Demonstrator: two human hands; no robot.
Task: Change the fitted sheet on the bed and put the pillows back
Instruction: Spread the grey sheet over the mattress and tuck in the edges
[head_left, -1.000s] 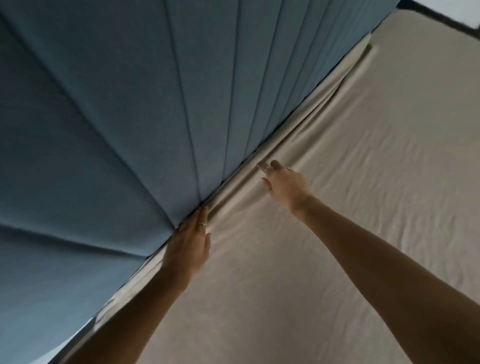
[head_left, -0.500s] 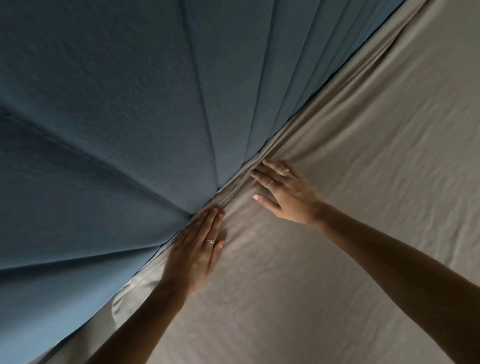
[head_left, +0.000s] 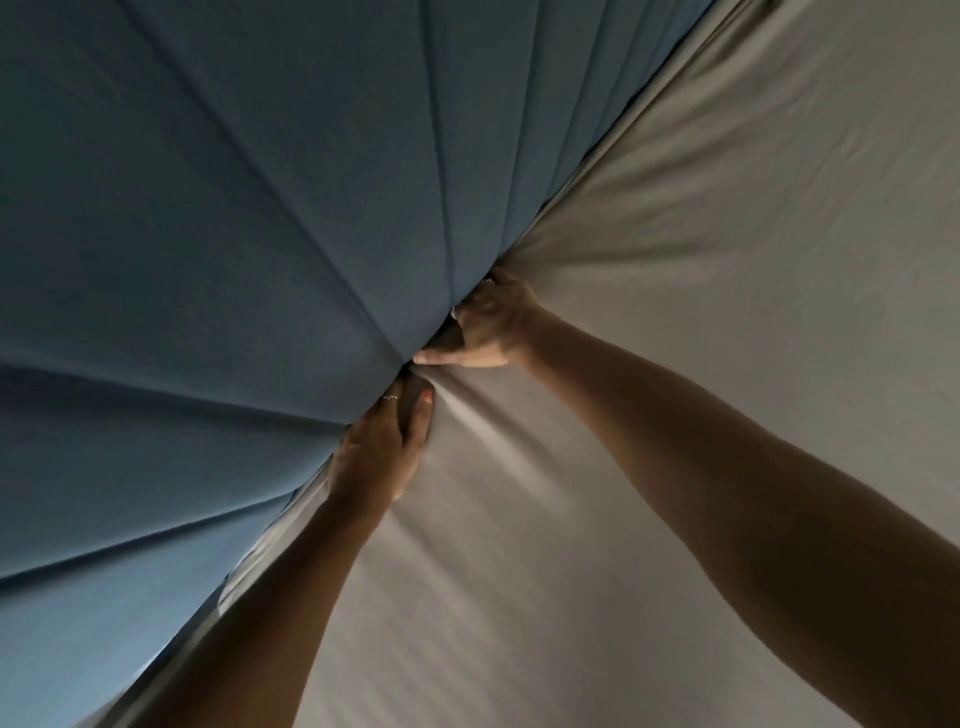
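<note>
A beige fitted sheet (head_left: 701, 322) lies stretched over the mattress, with folds fanning out from where my hands meet. My left hand (head_left: 376, 452) lies flat on the sheet at the seam with the blue padded headboard (head_left: 234, 234), its straight fingers pushing into the gap. My right hand (head_left: 493, 327) presses the sheet down into the same gap just beyond it. Its thumb is stretched out along the sheet and its fingertips are hidden behind the headboard. No pillows are in view.
The headboard fills the whole left and upper part of the view, with vertical padded panels. A loose strip of sheet (head_left: 249, 566) runs along the headboard toward the lower left.
My view has moved closer to the headboard. Both hands have slid together and pushed deeper into the gap, and the sheet now pulls into folds around them.
</note>
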